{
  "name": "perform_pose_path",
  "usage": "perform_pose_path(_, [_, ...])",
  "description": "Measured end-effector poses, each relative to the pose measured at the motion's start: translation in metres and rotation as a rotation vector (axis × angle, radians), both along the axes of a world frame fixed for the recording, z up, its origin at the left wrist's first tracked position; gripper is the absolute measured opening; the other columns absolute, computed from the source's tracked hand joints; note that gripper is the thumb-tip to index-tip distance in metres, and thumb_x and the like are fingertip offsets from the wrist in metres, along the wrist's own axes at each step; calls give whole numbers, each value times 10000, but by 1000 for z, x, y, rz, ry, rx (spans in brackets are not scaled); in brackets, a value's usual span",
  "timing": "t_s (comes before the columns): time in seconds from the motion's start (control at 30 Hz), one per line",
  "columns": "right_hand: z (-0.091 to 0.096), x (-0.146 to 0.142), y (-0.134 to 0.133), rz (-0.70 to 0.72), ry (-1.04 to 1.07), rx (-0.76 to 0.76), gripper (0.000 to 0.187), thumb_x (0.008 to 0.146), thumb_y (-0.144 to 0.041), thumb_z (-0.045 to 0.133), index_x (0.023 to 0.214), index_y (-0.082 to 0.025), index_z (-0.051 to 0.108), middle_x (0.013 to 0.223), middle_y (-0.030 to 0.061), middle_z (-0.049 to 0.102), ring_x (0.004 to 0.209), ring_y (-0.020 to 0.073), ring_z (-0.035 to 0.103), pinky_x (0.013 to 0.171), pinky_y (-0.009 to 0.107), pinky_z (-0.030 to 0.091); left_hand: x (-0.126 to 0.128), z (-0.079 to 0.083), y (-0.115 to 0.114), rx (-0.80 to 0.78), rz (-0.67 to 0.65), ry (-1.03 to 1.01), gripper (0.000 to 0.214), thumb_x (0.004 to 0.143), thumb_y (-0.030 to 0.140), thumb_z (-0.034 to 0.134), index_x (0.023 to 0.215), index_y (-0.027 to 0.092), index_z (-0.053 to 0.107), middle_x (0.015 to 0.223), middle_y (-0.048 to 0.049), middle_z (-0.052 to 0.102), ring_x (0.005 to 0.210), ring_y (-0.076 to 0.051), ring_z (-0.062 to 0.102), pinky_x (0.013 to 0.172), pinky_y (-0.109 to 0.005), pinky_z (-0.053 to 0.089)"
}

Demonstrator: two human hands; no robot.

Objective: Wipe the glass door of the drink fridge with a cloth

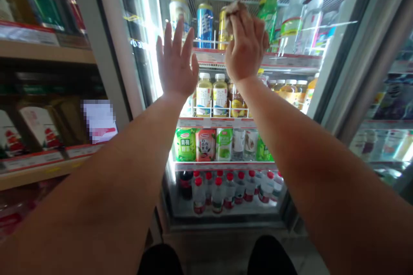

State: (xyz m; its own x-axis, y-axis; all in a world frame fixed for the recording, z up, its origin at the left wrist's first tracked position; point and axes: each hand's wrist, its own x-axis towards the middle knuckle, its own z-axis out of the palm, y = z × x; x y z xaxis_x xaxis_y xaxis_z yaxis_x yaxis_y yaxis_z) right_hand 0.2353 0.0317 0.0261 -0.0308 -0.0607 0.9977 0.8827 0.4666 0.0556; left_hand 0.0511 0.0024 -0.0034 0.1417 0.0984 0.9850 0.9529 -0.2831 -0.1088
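Observation:
My left hand (177,66) is raised with its fingers spread, palm towards a drinks fridge, and nothing is in it. It looks flat against the fridge's front glass, though the contact is hard to make out. Higher and to the right, my right hand (247,47) grips a crumpled brownish cloth (236,7) at the level of the top visible drinks. Behind the hands stand a blue can (204,25), a gold can (223,30) partly hidden by the cloth, and a green bottle (269,10).
Lower fridge shelves hold pale yellow bottles (204,94), green and red cartons (205,145) and several red-capped bottles (229,191). On the left is a shelf (48,53) of large bottles. A metal door frame (361,64) runs along the right. My dark-clad knees (161,260) show below.

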Motion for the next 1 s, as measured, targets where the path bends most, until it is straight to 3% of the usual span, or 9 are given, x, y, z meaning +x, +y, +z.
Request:
perform_pose_path(0.13, [-5, 2, -10, 9, -316, -47, 521, 990, -291, 295, 1466, -350, 498, 1569, -94, 445, 1417, 264, 423, 1220, 493, 338, 0, -1, 1, -19, 48, -9, 615, 1009, 441, 347, 1585, 240, 279, 1669, 145, 144, 1557, -143, -104, 1286, -458, -116])
perform_pose_path(0.23, [-5, 1, -11, 46, -319, -59, 511, 1000, -283, 280, 1460, -309, 500, 1579, -58, 439, 1410, 268, 418, 1210, 511, 346, -2, -1, 2, -38, 14, -10, 639, 1008, 487, 320, 1593, 241, 245, 1663, 153, 152, 1549, -128, -137, 1270, -449, -172])
perform_pose_path(0.33, [-5, 0, -10, 90, -253, -65, 518, 998, -279, 262, 1463, -284, 491, 1602, -31, 410, 1436, 280, 389, 1229, 528, 310, -3, 0, 3, -25, 31, -6, 620, 1013, 459, 328, 1590, 238, 274, 1674, 153, 71, 1561, -160, -64, 1283, -466, -105])
perform_pose_path(0.47, [-6, 0, -9, 210, -486, -105, 514, 984, -302, 274, 1456, -329, 474, 1607, -48, 403, 1485, 247, 349, 1275, 516, 239, -2, 2, 3, -37, 79, -15, 628, 1006, 446, 355, 1587, 221, 279, 1681, 133, 59, 1563, -176, -41, 1285, -511, -60])
perform_pose_path(0.57, [5, 8, -10, 270, -595, -117, 495, 969, -303, 319, 1437, -324, 480, 1599, -53, 415, 1496, 232, 333, 1283, 513, 229, 1, 3, -1, -66, 103, -45, 630, 998, 441, 364, 1584, 227, 281, 1678, 135, 71, 1563, -161, -42, 1293, -498, -52])
perform_pose_path(0.67, [32, 28, -8, 211, -656, -107, 485, 972, -295, 366, 1446, -325, 464, 1600, -61, 413, 1492, 236, 330, 1281, 529, 208, 3, 2, -5, -71, 87, -60, 618, 988, 443, 364, 1574, 254, 313, 1668, 148, 111, 1565, -161, -13, 1304, -471, -44])
perform_pose_path(0.8, [59, 60, 7, 32, -245, -29, 568, 940, -173, 386, 1501, -229, 449, 1603, -7, 414, 1453, 292, 351, 1231, 556, 277, 2, 0, -7, -40, 48, -46, 620, 971, 414, 375, 1573, 275, 321, 1667, 151, 119, 1567, -173, -22, 1309, -468, -51])
perform_pose_path(0.9, [53, 73, 22, 10, 88, -33, 628, 907, -154, 363, 1531, -176, 432, 1600, 25, 420, 1466, 284, 350, 1234, 537, 279, 2, -1, -8, -1, 4, -29, 611, 964, 357, 399, 1571, 299, 349, 1669, 116, 162, 1569, -215, 18, 1311, -512, -12])
perform_pose_path(1.0, [35, 75, 23, 49, 0, -1, 591, 913, -221, 356, 1487, -233, 498, 1569, 13, 466, 1468, 234, 372, 1265, 486, 246, 2, -2, -9, 32, -11, -21, 619, 954, 312, 437, 1568, 342, 365, 1661, 74, 223, 1561, -255, 107, 1304, -547, 58])
